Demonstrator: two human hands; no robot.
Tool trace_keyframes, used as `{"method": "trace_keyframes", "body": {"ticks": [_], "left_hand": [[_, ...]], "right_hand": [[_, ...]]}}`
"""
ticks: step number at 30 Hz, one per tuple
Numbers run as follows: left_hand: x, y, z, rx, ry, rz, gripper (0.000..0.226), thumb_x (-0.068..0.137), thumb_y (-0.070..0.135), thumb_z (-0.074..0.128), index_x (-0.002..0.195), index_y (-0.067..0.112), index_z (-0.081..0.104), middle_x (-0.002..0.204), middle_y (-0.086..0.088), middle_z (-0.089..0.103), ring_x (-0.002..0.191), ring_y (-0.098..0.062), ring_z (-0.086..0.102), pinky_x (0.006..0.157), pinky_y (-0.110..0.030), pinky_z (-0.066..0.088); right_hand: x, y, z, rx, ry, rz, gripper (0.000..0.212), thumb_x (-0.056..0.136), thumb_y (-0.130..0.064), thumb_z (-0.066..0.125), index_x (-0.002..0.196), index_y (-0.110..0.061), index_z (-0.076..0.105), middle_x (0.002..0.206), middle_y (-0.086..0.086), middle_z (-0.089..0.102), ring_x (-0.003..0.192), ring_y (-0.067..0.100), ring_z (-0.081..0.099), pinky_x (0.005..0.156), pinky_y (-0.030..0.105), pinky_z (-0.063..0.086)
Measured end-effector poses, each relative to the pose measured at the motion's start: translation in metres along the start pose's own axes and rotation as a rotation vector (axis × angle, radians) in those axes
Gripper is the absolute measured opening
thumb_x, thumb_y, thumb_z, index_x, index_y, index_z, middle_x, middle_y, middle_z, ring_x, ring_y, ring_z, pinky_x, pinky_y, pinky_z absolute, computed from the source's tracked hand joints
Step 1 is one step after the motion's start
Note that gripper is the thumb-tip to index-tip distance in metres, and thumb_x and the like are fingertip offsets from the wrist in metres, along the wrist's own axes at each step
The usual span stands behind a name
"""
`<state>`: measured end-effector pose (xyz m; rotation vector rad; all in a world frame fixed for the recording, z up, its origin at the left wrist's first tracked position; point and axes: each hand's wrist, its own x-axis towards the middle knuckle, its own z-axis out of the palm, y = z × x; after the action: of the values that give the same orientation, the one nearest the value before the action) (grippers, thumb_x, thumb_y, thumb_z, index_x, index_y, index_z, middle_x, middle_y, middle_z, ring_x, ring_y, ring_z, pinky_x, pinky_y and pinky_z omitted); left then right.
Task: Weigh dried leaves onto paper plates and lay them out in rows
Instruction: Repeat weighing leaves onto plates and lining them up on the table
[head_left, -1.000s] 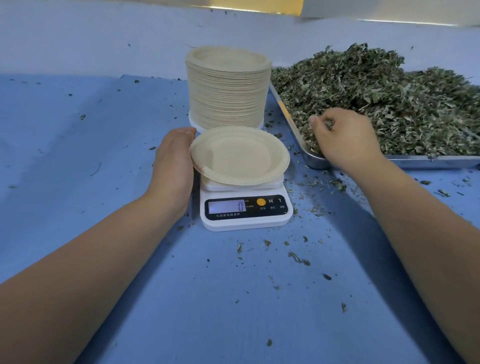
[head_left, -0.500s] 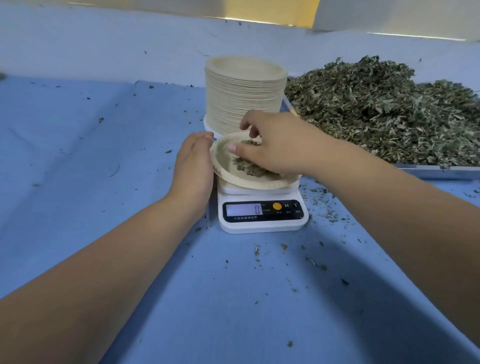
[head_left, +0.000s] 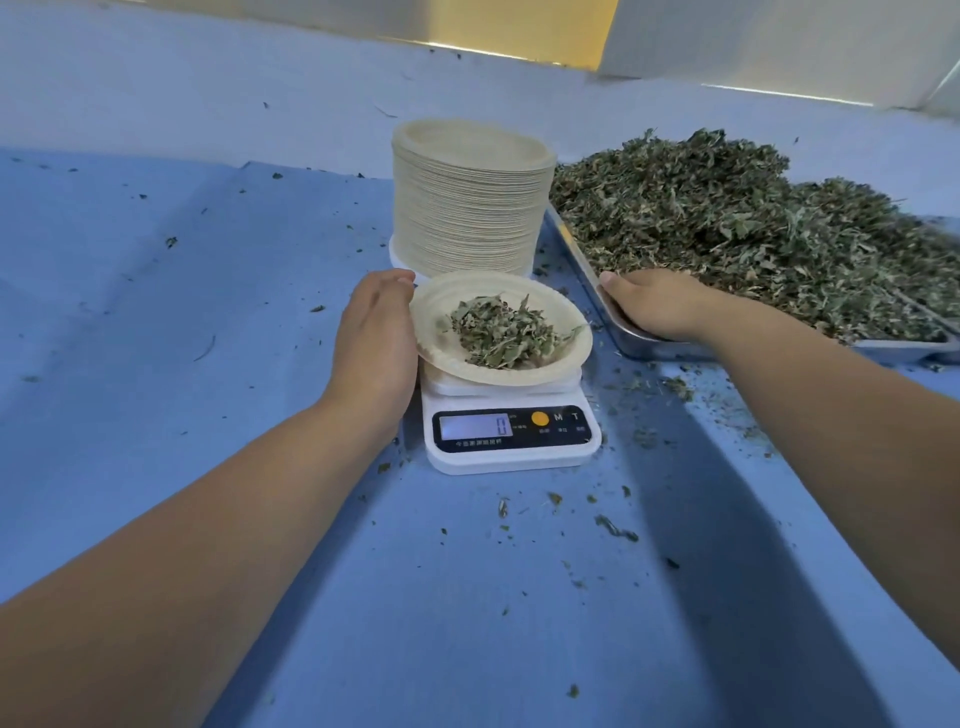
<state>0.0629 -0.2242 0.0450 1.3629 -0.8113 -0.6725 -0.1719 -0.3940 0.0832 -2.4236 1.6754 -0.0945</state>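
Head view. Blue cloth (head_left: 156, 338) covers the table, flecked with leaf crumbs (head_left: 615, 527), thickest at lower right of centre. The left hand (head_left: 376, 338) is at centre-left, released, fingers straight and pointing to the top of the frame, its inner edge touching the left rim of the paper plate (head_left: 431, 317). The plate is round, so it has no long axis. It sits face up on the scale (head_left: 511, 431) at frame centre and overhangs the platform on the left. The small leaf heap (head_left: 504, 335) on it is stretched from upper left to lower right. Just behind stands a tall plate stack (head_left: 470, 208), upright.

The scale's display faces the camera and reads 0. Beside it is an orange button, then "M" and "T". The small print under them is too tiny to read.

Right of centre, the metal tray (head_left: 571, 244) has its left edge running from the stack down toward the scale. The right hand (head_left: 660, 306) lies in its near left corner, back up, thumb pointing left, fingers hidden in the leaves, so I cannot tell whether it grips any. The leaf pile (head_left: 753, 234) fills the tray across the upper right.
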Motion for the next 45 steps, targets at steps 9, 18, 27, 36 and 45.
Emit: {"method": "trace_keyframes", "body": {"ticks": [9,18,27,36,45], "left_hand": [[-0.005,0.002,-0.001,-0.013,0.035,-0.071,0.039,0.087,0.037,0.045,0.111,0.02,0.069,0.111,0.006,0.071,0.107,-0.016,0.067,0.102,-0.05,0.052],[-0.005,0.002,-0.001,-0.021,0.054,-0.094,0.034,0.087,0.036,0.044,0.108,0.025,0.069,0.107,0.005,0.072,0.104,-0.019,0.068,0.096,-0.05,0.052],[0.0,-0.005,0.0,-0.036,0.056,-0.061,0.028,0.094,0.032,0.043,0.107,0.028,0.068,0.106,0.009,0.069,0.102,-0.005,0.066,0.086,-0.034,0.05],[0.004,-0.012,-0.001,-0.006,0.066,-0.002,0.024,0.101,0.031,0.04,0.102,0.037,0.063,0.089,0.032,0.062,0.07,0.031,0.049,0.074,-0.02,0.039],[0.002,-0.008,0.0,-0.007,0.05,-0.026,0.025,0.097,0.03,0.041,0.093,0.037,0.065,0.075,0.047,0.059,0.072,0.028,0.052,0.073,-0.021,0.039]], "right_hand": [[-0.005,0.003,-0.011,0.015,0.118,-0.09,0.059,0.104,-0.055,0.038,0.061,-0.016,0.041,0.057,0.004,0.044,0.056,0.022,0.042,0.058,0.032,0.033],[-0.027,0.001,-0.009,-0.026,-0.098,-0.023,0.078,0.1,-0.069,0.016,0.143,-0.015,0.052,0.149,0.015,0.05,0.132,0.033,0.049,0.109,0.042,0.035],[-0.026,-0.006,0.017,-0.018,0.188,-0.06,0.067,0.102,-0.066,0.026,0.066,-0.012,0.045,0.059,0.009,0.047,0.055,0.026,0.045,0.059,0.035,0.04],[-0.016,-0.011,0.002,0.103,0.379,-0.026,0.064,0.103,-0.057,0.038,0.054,-0.016,0.04,0.046,0.002,0.037,0.043,0.022,0.035,0.05,0.028,0.032],[-0.018,-0.062,-0.031,0.288,0.576,-0.187,0.07,0.105,-0.053,0.036,0.064,0.001,0.056,0.054,0.01,0.052,0.048,0.024,0.047,0.057,0.029,0.044]]}}
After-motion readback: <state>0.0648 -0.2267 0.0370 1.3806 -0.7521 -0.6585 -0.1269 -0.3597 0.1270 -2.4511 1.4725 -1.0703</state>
